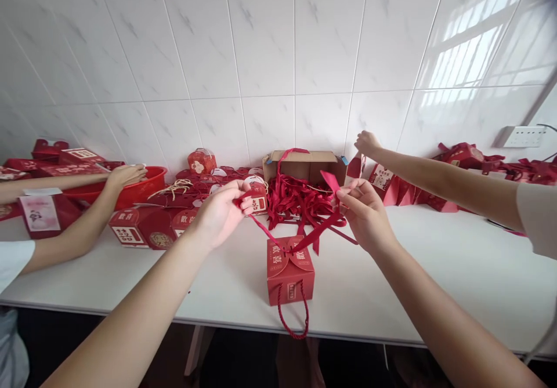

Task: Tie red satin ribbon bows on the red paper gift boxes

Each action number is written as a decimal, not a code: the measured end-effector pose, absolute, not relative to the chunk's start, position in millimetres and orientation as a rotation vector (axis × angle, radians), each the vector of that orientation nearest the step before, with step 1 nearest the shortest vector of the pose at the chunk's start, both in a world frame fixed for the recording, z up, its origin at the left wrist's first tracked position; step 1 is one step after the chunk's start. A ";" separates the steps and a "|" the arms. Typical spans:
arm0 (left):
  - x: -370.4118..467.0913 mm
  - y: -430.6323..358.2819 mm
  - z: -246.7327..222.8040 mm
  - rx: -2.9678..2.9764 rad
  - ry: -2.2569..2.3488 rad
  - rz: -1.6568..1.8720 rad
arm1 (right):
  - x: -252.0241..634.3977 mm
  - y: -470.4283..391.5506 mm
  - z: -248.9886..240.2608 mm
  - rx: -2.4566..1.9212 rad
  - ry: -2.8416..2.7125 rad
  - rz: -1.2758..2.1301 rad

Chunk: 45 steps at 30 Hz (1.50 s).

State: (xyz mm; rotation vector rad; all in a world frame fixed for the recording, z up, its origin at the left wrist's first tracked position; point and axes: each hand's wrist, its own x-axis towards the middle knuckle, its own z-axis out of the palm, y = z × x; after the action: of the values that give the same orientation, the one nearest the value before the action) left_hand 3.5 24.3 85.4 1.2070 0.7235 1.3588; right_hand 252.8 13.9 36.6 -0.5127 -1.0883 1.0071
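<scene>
A small red gift box [290, 272] stands near the front edge of the white table, its rope handle hanging over the edge. A red ribbon [317, 235] passes through the top of this box and rises to both sides. My left hand [224, 213] pinches one ribbon end, above and left of the box. On the other side my right hand [363, 207] holds the opposite end between closed fingers. Behind the box lies a heap of red ribbons [296, 199], spilling from an open cardboard box [313, 166].
Red gift boxes [148, 225] and a red basin [152, 184] are at the left, where another person's hands [126, 176] reach in. At the right, another person's hand [368, 143] lifts something near more red boxes [463, 156]. A tiled wall [270, 57] bounds the table [369, 295].
</scene>
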 end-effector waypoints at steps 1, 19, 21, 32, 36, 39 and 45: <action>8.2 23.7 88.7 1.216 0.673 1.388 | 247.4 14.2 40.9 -0.477 -1.090 0.954; 50.8 16.8 86.9 1.250 0.497 1.633 | 208.8 21.5 62.0 -0.549 -1.370 0.781; 52.8 17.5 88.0 1.254 0.476 1.618 | 207.1 21.7 64.3 -0.514 -1.382 0.780; -38.5 6.6 71.9 1.418 1.162 1.316 | 292.6 0.8 42.0 -1.119 -1.723 0.560; -76.3 3.4 39.7 1.669 1.622 0.860 | 323.2 -7.9 13.4 -1.594 -2.130 0.273; -59.3 4.2 19.2 1.862 1.609 1.048 | 301.1 -6.3 4.2 -1.466 -2.118 0.299; 3.0 4.5 -5.7 1.909 1.394 0.878 | 239.1 9.5 -11.4 -1.266 -1.943 0.932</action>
State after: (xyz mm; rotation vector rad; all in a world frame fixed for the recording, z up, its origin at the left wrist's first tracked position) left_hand 3.0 4.5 -5.7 1.9090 1.3942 0.8785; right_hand 239.1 9.5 -11.4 -1.2659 -1.9431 0.9317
